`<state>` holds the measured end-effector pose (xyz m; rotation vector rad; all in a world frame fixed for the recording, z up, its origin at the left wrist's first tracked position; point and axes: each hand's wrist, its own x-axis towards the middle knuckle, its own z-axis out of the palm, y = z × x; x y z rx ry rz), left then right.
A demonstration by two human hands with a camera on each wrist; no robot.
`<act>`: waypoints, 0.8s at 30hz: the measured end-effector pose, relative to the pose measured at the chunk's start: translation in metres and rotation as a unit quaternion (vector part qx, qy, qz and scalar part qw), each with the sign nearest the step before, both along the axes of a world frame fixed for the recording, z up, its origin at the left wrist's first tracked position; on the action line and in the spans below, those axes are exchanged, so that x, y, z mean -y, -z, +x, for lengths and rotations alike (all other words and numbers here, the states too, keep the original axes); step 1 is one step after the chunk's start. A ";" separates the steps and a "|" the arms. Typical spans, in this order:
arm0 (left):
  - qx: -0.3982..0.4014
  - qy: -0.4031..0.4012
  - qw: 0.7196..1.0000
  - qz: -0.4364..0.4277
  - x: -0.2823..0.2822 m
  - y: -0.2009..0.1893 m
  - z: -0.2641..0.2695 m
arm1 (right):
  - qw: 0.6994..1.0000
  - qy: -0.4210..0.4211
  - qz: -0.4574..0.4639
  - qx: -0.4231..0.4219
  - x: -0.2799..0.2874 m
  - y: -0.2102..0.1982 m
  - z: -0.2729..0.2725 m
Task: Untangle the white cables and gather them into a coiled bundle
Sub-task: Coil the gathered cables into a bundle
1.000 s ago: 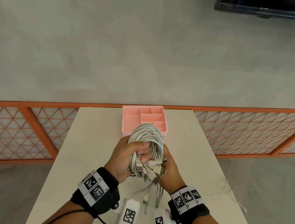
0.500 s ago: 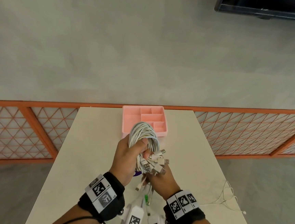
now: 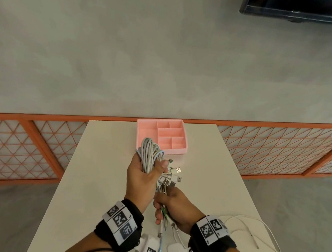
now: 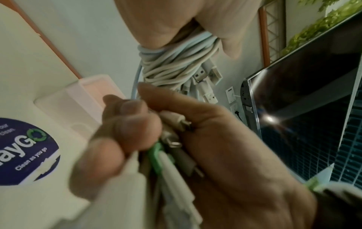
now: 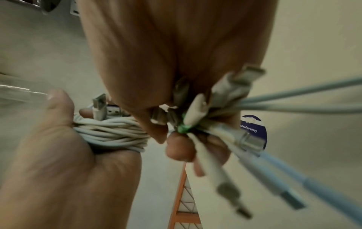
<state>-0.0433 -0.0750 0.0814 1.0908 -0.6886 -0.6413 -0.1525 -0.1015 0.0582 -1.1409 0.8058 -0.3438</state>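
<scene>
coiled bundle (image 3: 150,157) of white cables stands upright in left hand (image 3: 143,177), fingers curled around it, above the table (image 3: 100,180). right hand (image 3: 176,208) just below pinches the loose plug ends (image 3: 165,216), so tails run down toward it.

Soft even light; wrist views blurred close up, edges bent by distortion.

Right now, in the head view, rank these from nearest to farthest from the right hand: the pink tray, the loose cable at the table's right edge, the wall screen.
From the right hand:
1. Loose cable, to its right on the table.
2. Pink tray, ahead at the table's far end.
3. Wall screen, top right, beyond the table.
</scene>
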 end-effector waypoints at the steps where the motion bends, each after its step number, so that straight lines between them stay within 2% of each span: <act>1: 0.008 -0.001 1.000 0.003 -0.001 0.002 0.000 | 1.000 -0.007 0.004 -0.008 0.000 -0.002 0.000; 4: 0.043 0.001 0.999 0.022 -0.001 0.009 -0.002 | 0.999 -0.018 0.018 -0.034 0.000 -0.005 0.000; 10: 0.077 0.017 0.997 0.026 -0.005 0.014 -0.010 | 0.995 -0.038 -0.015 -0.088 -0.004 -0.012 0.004; 13: 0.088 0.001 0.995 0.053 -0.006 0.017 -0.008 | 0.997 -0.020 -0.015 -0.068 -0.004 -0.016 0.003; 20: 0.097 0.021 0.992 0.082 -0.010 0.027 -0.005 | 0.993 0.041 0.107 0.009 -0.004 -0.025 0.000; 24: 0.122 0.023 0.989 0.086 -0.010 0.026 -0.004 | 0.988 0.051 0.145 0.029 0.000 -0.026 -0.001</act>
